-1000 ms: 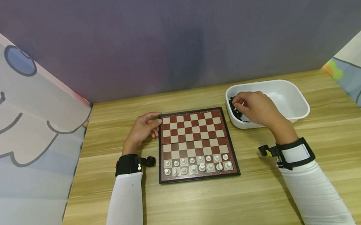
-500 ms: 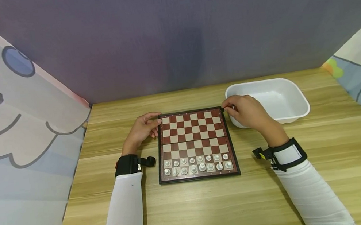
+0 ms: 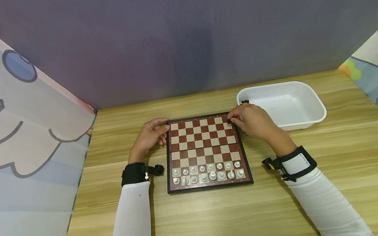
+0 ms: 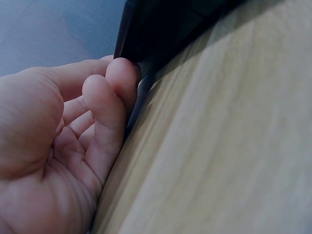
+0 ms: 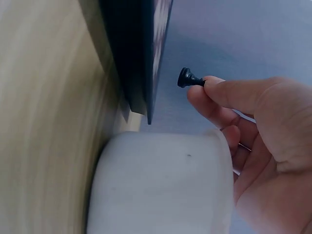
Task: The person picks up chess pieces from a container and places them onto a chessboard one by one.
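A chessboard with red-brown and cream squares and a black rim lies in the middle of the wooden table. White chess pieces fill its two near rows. At the board's far left corner, my left hand grips the edge between thumb and fingers. Over the far right squares, my right hand pinches a small black chess piece between thumb and index finger. Its round base points at the board and stands off the surface in the right wrist view; its top is hidden by the fingertips.
A white plastic tub stands right of the board, partly behind the right hand. Some black pieces show at its left end. A grey partition rises behind the table, with cartoon-printed panels at both sides.
My right hand has come out of the tub with a black chess piece and moved left over the board's far right corner. The left hand stays at its corner.
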The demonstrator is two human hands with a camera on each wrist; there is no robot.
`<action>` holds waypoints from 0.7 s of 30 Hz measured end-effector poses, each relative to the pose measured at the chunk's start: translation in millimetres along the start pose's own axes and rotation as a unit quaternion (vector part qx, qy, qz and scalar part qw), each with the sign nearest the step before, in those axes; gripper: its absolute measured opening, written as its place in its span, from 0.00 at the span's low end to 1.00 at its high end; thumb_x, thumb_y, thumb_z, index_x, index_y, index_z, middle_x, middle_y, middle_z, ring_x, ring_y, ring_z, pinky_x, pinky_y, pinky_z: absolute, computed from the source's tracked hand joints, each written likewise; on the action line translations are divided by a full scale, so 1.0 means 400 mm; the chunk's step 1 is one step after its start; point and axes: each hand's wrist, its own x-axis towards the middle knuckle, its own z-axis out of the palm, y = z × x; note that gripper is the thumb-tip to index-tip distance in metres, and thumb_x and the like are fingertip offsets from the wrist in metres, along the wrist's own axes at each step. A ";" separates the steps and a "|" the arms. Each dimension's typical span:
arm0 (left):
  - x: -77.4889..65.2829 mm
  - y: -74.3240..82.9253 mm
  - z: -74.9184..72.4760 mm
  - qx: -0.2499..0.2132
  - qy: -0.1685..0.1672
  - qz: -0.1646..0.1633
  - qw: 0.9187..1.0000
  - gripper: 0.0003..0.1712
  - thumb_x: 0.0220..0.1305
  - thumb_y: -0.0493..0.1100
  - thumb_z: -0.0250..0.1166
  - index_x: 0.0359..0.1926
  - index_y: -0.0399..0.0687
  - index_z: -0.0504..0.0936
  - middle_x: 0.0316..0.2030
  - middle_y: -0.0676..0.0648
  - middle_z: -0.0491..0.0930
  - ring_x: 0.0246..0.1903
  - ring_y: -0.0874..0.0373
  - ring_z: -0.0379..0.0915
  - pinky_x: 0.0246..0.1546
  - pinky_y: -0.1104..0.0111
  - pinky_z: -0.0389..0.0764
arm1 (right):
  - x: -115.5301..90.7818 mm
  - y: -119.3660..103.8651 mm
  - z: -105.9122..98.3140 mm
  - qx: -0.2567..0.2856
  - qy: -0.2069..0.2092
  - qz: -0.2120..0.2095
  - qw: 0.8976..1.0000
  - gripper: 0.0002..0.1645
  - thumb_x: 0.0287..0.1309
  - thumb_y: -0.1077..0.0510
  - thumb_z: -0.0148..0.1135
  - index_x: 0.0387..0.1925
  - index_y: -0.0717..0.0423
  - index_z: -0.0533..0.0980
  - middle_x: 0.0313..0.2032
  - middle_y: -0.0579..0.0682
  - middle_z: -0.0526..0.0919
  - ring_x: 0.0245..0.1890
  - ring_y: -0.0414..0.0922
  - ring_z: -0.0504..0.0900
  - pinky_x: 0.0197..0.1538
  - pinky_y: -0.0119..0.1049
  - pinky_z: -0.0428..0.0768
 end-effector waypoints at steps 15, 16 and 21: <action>-0.005 0.009 0.006 -0.001 0.000 0.006 1.000 0.26 0.59 0.48 0.61 0.59 0.53 0.71 0.29 0.35 0.72 0.21 0.50 0.72 0.24 0.60 0.77 | 0.001 0.007 0.030 -0.023 0.045 -0.069 0.996 0.05 0.54 0.57 0.62 0.34 0.49 0.81 0.34 0.44 0.82 0.31 0.44 0.71 0.39 0.39 0.69; -0.004 0.009 0.006 -0.001 0.000 0.005 1.000 0.25 0.59 0.48 0.61 0.59 0.54 0.71 0.29 0.35 0.72 0.21 0.50 0.72 0.24 0.59 0.77 | 0.001 0.008 0.030 -0.025 0.046 -0.071 0.996 0.05 0.54 0.57 0.62 0.34 0.49 0.81 0.33 0.43 0.81 0.31 0.44 0.71 0.39 0.39 0.69; -0.004 0.008 0.008 -0.001 0.002 0.007 1.000 0.24 0.59 0.47 0.61 0.58 0.55 0.72 0.29 0.36 0.72 0.21 0.50 0.72 0.24 0.59 0.77 | 0.001 0.009 0.032 -0.036 0.044 -0.073 0.996 0.05 0.53 0.57 0.62 0.33 0.48 0.81 0.33 0.42 0.81 0.30 0.44 0.71 0.37 0.39 0.69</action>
